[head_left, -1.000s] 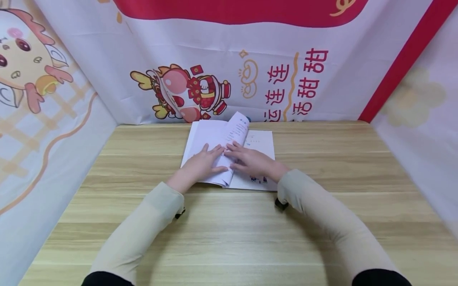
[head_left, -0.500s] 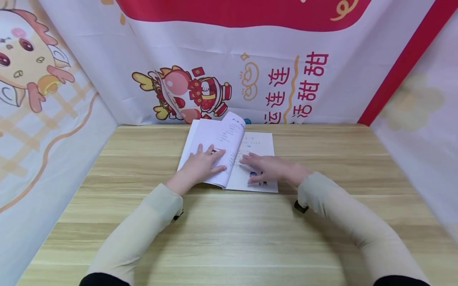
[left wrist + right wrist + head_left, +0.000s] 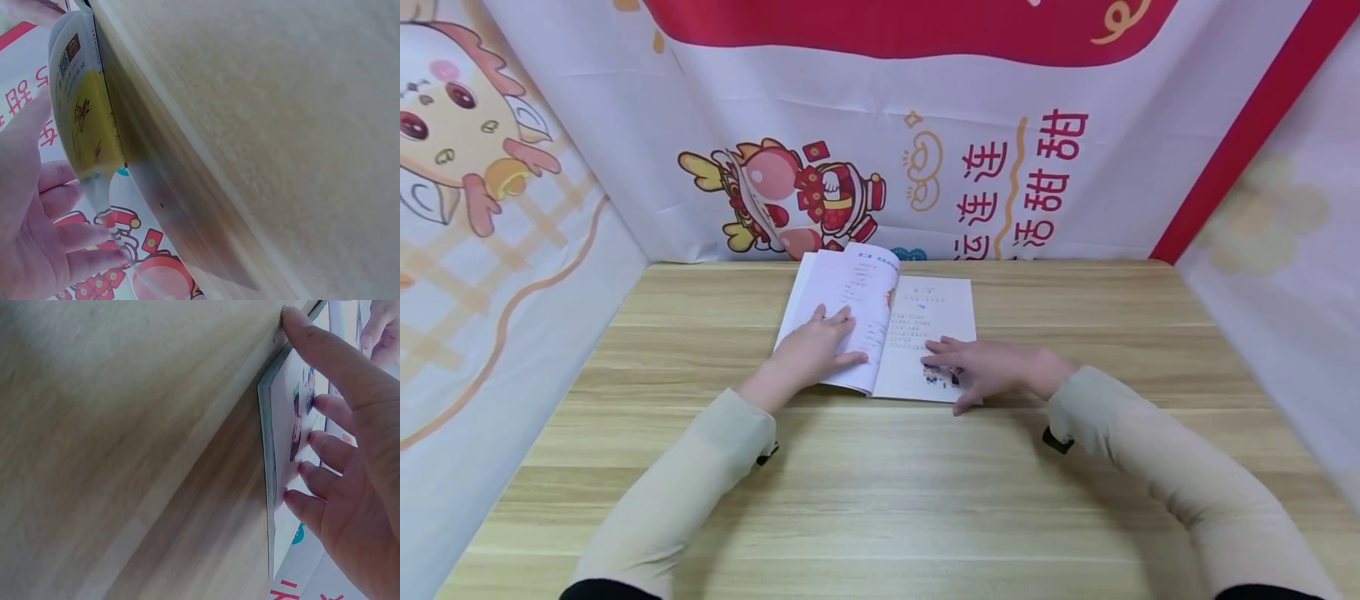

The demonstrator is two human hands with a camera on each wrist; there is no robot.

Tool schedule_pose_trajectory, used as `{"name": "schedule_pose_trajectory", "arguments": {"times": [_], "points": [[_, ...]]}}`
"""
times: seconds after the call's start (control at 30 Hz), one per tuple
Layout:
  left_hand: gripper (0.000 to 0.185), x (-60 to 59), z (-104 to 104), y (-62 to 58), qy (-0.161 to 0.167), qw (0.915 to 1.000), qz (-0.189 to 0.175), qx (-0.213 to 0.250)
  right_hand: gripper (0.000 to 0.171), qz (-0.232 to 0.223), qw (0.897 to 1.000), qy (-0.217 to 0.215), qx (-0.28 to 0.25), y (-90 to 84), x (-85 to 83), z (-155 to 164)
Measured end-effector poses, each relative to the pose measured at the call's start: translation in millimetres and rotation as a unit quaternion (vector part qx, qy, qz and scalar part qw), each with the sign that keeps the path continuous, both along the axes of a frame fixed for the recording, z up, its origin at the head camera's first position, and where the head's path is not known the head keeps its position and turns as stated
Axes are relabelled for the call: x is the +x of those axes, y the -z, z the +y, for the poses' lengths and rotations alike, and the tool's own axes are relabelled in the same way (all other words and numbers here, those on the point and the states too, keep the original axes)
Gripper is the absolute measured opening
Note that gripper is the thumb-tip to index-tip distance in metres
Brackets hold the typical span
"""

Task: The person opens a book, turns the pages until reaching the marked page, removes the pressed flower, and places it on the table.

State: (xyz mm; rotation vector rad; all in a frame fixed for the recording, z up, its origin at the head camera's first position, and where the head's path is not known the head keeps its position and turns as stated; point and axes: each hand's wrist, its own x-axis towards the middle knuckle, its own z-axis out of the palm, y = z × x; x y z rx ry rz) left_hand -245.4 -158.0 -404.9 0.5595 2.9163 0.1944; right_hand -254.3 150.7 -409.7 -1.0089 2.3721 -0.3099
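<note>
Open book (image 3: 917,321) at the far middle of the wooden surface (image 3: 880,492): left hand (image 3: 814,350) flat, fingers spread, pinning the bulging left pages; right hand (image 3: 992,369) flat, fingers straight, on the right page's near corner; best flattened by pressing outward from the spine.

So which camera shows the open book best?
The head view: the whole open book lies flat under both hands. The right wrist view shows only its edge and one page; the left wrist view shows just a curled yellow cover.
</note>
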Motion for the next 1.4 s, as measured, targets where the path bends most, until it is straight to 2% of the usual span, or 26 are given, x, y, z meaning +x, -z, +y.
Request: {"name": "schedule_pose_trajectory", "arguments": {"times": [0.23, 0.37, 0.63, 1.03, 1.23, 1.4], "points": [[0.086, 0.3, -4.4, 1.2, -0.022, 0.9984, -0.043, 0.029, 0.084, 0.004, 1.000, -0.007, -0.002, -2.9, -1.2, 8.6], [0.093, 2.7, -4.7, 0.5, -0.033, 0.9968, -0.055, 0.047, 0.081, 0.000, 1.000, -0.002, -0.001, -5.0, -1.3, 12.0], [0.079, 4.5, -5.4, 2.4, -0.009, 0.9974, -0.055, 0.045, 0.068, 0.009, 1.000, 0.005, 0.021, -12.8, -1.5, 15.7], [0.077, 5.9, -6.3, 0.6, -0.017, 0.9984, -0.048, 0.025, 0.060, 0.034, 0.999, 0.001, 0.008, -15.6, -2.5, 21.8], [0.078, 5.1, -6.3, 0.8, -0.016, 0.9982, -0.051, 0.027, 0.052, 0.062, 0.997, 0.037, -0.011, -11.3, -7.0, 23.5], [0.079, 2.5, -5.3, 4.3, -0.007, 0.9983, -0.045, 0.036, 0.050, 0.081, 0.991, 0.081, -0.072, -6.4, -14.1, 25.3]]}}
